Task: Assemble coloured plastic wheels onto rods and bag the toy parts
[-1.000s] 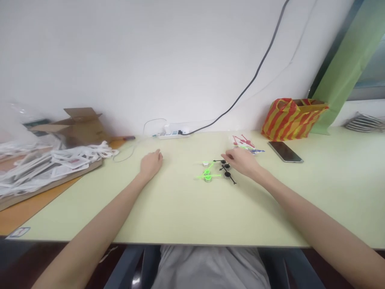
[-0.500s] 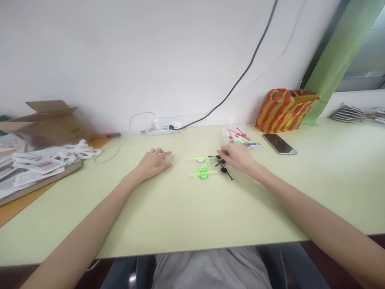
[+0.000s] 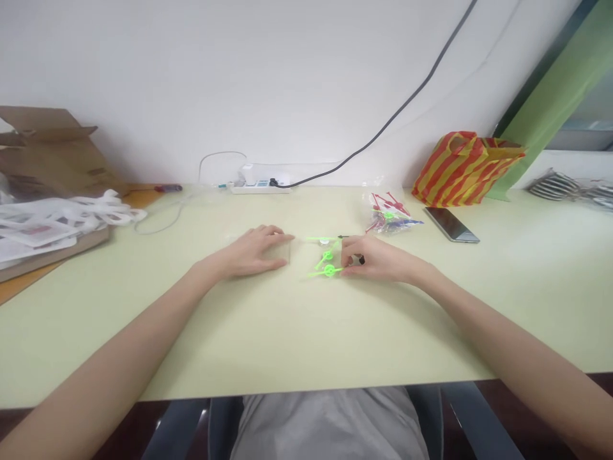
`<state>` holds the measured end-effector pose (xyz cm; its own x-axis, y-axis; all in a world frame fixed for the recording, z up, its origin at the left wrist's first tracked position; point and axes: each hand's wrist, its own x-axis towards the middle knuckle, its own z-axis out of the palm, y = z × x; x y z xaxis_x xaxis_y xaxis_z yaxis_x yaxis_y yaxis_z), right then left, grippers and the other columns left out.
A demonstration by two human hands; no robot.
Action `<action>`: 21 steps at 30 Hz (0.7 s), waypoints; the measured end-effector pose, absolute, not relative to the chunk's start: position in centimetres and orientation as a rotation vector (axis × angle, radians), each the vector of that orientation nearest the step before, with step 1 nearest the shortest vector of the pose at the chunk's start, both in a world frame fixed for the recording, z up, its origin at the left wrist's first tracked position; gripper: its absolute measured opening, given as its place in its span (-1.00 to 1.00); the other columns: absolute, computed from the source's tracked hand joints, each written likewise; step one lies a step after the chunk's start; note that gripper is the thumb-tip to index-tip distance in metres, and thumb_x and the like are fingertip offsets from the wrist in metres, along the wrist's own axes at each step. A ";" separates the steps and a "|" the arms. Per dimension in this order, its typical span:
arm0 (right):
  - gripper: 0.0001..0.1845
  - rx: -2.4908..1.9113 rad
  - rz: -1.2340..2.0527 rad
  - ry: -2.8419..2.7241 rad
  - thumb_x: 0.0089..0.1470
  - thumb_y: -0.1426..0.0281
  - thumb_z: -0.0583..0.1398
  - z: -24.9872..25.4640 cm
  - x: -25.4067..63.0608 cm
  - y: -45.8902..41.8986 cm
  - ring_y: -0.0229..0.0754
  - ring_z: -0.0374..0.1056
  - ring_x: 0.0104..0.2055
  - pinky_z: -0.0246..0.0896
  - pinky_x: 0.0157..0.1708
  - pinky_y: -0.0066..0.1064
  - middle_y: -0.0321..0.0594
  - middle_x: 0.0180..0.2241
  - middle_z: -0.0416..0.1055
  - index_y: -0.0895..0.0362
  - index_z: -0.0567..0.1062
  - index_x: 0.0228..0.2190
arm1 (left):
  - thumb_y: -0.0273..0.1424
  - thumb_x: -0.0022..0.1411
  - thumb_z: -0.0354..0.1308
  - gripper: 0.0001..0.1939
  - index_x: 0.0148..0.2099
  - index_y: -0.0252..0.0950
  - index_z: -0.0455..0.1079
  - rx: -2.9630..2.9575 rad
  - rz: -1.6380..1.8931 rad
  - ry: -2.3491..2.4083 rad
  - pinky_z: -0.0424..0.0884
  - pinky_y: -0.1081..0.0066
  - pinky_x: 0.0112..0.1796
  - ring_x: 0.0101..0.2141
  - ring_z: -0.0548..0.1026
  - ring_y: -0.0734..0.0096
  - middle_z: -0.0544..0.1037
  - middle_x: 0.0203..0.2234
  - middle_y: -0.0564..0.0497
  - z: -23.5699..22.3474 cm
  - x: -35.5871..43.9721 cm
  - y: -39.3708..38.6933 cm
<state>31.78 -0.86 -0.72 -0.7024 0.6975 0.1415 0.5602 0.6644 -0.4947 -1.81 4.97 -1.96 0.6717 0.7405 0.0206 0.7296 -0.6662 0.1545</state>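
Observation:
My left hand (image 3: 258, 251) rests on the table with thumb and fingers spread across a clear plastic piece (image 3: 288, 250), whose edge shows between the fingertips. To its right lie several bright green arrow spinners (image 3: 328, 271) with round hubs. My right hand (image 3: 371, 257) is curled just right of them, thumb low and fingers bent, over the black arrow spinners. Only bits of black show: an arrow tip (image 3: 343, 237) above the fingers and a dark part inside the curled hand. What its fingertips hold is hidden.
Behind my right hand lies a clear bag (image 3: 390, 211) with red, green and blue pieces. A phone (image 3: 451, 225) and a striped bag (image 3: 464, 169) are right of it. A power strip (image 3: 261, 186) sits by the wall; a cardboard box (image 3: 52, 160) and white bags (image 3: 62, 217) are left.
My left hand has moved right, nearer the green spinners, with the clear piece. My right hand has come lower and now covers most of the black spinners. The view has shifted slightly.

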 end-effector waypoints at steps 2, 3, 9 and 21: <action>-0.86 -0.939 0.660 -2.521 0.22 0.40 0.30 -0.5 31.6 -1.1 -0.23 0.33 -0.32 0.14 -0.34 -0.42 -0.22 -0.31 0.49 0.14 0.54 -0.40 | 0.18 0.33 0.07 -0.17 0.51 -0.05 0.15 2.718 0.129 1.231 0.15 -0.01 0.30 0.34 0.24 -0.11 0.26 0.41 -0.13 -2.1 -2.0 5.0; -0.86 -0.920 0.671 -2.488 0.23 0.39 0.30 -0.5 31.5 -1.2 -0.23 0.33 -0.33 0.14 -0.35 -0.41 -0.23 -0.33 0.50 0.14 0.55 -0.39 | 0.20 0.31 0.08 -0.12 0.53 -0.07 0.09 2.694 0.129 1.231 0.11 -0.01 0.33 0.38 0.19 -0.11 0.20 0.44 -0.13 -2.2 -2.0 5.0; -0.79 -0.855 0.379 -2.219 0.33 0.33 0.24 -1.4 30.2 -1.4 -0.23 0.31 -0.39 0.16 -0.38 -0.39 -0.24 -0.42 0.46 0.14 0.58 -0.34 | 0.18 0.28 0.15 -0.07 0.55 -0.01 0.01 2.609 0.173 1.178 0.21 0.07 0.29 0.33 0.30 -0.05 0.26 0.43 -0.05 -2.1 -2.0 4.8; -0.76 -0.792 -0.296 -2.197 0.38 0.41 0.20 -4.6 27.1 -1.6 -0.12 0.28 -0.28 0.14 -0.27 -0.25 -0.17 -0.42 0.55 0.10 0.65 -0.31 | 0.09 0.19 0.31 0.02 0.56 0.10 -0.07 2.525 0.214 1.071 0.25 0.12 0.24 0.27 0.38 0.02 0.40 0.33 0.00 -1.5 -1.8 4.2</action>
<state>27.10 -1.59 -4.57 -0.5123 0.4461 0.7339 0.6247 0.7799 -0.0380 -1.83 4.15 -1.48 0.6964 0.7176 -0.0105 0.6583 -0.6329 0.4075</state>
